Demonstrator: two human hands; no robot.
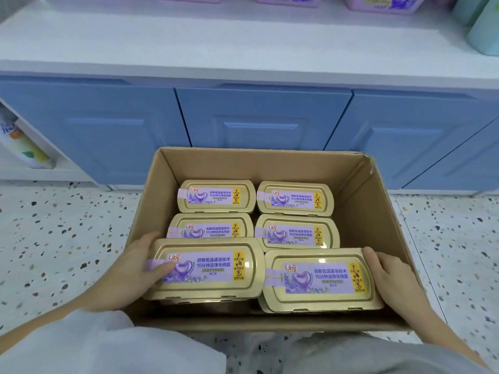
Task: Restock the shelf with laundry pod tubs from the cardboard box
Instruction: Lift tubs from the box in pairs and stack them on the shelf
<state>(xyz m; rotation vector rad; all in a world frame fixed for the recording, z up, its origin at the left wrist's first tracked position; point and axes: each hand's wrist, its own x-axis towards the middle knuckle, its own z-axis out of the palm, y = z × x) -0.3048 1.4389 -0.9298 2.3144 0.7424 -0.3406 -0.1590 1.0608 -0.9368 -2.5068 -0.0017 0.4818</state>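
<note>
- Left hand (pixel 135 268) is wrapped round the end of a gold-lidded, purple-labelled plastic tub (pixel 205 268) at 7 o'clock in the brown cardboard box (pixel 378 206), right hand (pixel 388 273) clasps the matching tub (pixel 321 279) at 5 o'clock
- four more tubs (pixel 216 197) sit behind them toward 12 o'clock
- white shelf (pixel 216 41) at 12 o'clock holds a few lilac tubs (pixel 383 4) at the back
- looks barely started to me, all six visible tubs are in the box

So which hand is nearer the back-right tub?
Right. The right hand holds the near-right tub, same column as the back-right tub; the left hand holds the near-left tub, a column over.
</note>
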